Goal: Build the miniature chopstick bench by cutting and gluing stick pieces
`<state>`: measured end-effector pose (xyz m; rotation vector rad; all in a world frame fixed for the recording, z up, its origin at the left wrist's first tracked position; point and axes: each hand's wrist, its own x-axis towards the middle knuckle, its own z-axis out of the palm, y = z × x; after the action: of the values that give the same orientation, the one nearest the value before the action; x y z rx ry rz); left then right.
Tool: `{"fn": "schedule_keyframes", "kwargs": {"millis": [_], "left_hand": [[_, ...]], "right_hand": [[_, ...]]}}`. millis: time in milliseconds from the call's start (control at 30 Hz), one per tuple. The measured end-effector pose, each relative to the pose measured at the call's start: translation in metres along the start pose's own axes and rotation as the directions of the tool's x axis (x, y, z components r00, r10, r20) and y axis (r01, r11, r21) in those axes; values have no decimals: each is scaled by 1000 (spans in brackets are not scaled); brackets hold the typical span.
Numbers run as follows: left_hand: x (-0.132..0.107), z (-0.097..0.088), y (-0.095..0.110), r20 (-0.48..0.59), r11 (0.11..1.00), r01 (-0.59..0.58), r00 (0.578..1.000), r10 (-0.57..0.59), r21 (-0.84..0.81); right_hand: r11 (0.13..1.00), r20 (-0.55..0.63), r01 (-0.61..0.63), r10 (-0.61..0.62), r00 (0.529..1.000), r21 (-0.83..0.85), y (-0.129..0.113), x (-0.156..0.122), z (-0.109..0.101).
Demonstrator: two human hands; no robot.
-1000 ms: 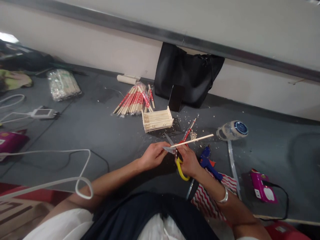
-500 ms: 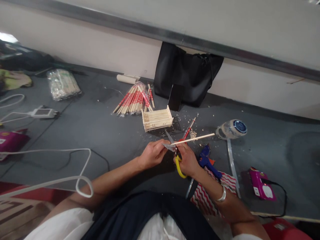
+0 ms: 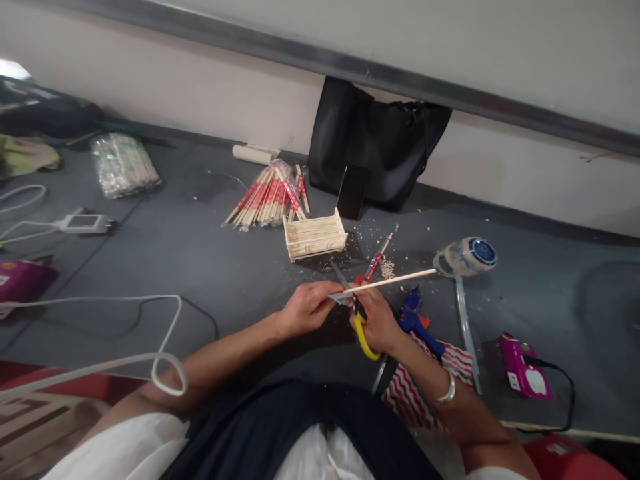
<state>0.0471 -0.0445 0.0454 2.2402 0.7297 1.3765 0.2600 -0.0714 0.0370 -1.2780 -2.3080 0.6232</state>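
Between the fingers of my left hand (image 3: 306, 308) is one end of a pale wooden chopstick (image 3: 395, 280), which slants up to the right. My right hand (image 3: 377, 319) is closed round the yellow handles of a pair of scissors (image 3: 366, 339). The blades are spread, with the chopstick lying across them near my left fingertips. Just beyond my hands stands a small box-like frame of sticks (image 3: 316, 236). A red-marked chopstick packet (image 3: 377, 260) and a heap of cut wood bits (image 3: 387, 269) lie beyond the scissors.
A bundle of red-wrapped chopsticks (image 3: 267, 200) lies behind the frame, near a phone (image 3: 353, 192) and a black bag (image 3: 375, 147). To the right are a blue glue gun (image 3: 415, 317), a jar on its side (image 3: 465, 257) and a purple power box (image 3: 525, 367). A white cable (image 3: 165, 333) loops at left.
The chopstick has shifted slightly to the right. The scissors have turned a little in my right hand, and the handle has moved slightly right. My left hand stays nearly in place.
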Motion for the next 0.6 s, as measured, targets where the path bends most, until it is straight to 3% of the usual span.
{"fn": "schedule_keyframes", "kwargs": {"millis": [333,600], "left_hand": [[-6,-1,-7,127,994,103,987,-97,-43],[-10,2,-19,128,998,39,991,-32,-49]], "right_hand": [[998,21,-35,36,999,-44,4,-2,4],[993,-19,-61,59,998,-101,-1,-2,7]]}}
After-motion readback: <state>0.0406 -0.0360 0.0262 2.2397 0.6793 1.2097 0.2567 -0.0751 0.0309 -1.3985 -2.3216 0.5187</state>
